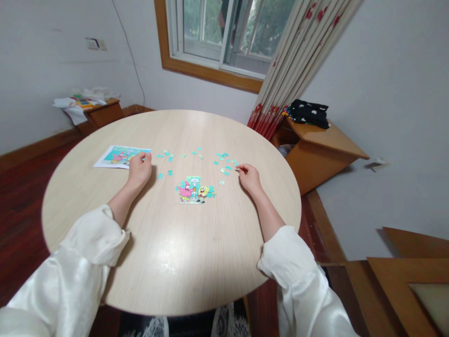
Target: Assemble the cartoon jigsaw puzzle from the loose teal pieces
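Observation:
A partly joined jigsaw puzzle (193,191) with pink, white and yellow cartoon figures lies in the middle of the round table. My left hand (141,167) is closed in a loose fist over the right end of a printed picture sheet (111,162); whatever its fingers may hold is hidden. My right hand (249,178) is closed in a pinch on what looks like a small puzzle piece (237,169), right of the joined part. Loose turquoise pieces (222,156) are scattered near that hand, and more loose pieces (165,155) lie to the right of my left hand.
The pale wooden table (157,262) fills the centre. Behind it are a window (224,32) and a patterned curtain (298,51). At right, a wooden cabinet (315,150) bears folded dark cloth (308,113). A small stand (105,112) with papers is at far left.

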{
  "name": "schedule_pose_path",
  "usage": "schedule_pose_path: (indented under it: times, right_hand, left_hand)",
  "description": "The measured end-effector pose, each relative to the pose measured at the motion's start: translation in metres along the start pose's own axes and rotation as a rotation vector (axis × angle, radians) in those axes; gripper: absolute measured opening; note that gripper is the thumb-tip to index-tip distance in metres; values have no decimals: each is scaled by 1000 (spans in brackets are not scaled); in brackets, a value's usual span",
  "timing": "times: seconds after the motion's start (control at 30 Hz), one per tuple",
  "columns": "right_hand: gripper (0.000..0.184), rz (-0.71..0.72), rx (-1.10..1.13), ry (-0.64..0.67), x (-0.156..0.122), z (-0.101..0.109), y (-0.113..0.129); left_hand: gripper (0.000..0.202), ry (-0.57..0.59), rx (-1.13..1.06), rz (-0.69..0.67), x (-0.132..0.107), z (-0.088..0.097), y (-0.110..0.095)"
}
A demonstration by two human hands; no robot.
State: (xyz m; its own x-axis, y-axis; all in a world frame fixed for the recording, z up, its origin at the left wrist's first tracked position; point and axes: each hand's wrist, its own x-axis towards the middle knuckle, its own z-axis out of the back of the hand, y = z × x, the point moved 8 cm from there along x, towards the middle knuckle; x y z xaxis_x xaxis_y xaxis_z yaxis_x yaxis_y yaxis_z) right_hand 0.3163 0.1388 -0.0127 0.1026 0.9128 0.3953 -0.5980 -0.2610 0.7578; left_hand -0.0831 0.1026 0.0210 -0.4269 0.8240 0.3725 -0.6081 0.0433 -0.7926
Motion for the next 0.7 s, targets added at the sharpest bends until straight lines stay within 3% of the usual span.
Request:
schedule_pose_path:
  times: [0.7]
  right_hand:
    - [25,-19,-7,3,0,0,-1]
  left_hand:
    - [37,0,2,-5,1,-1,3]
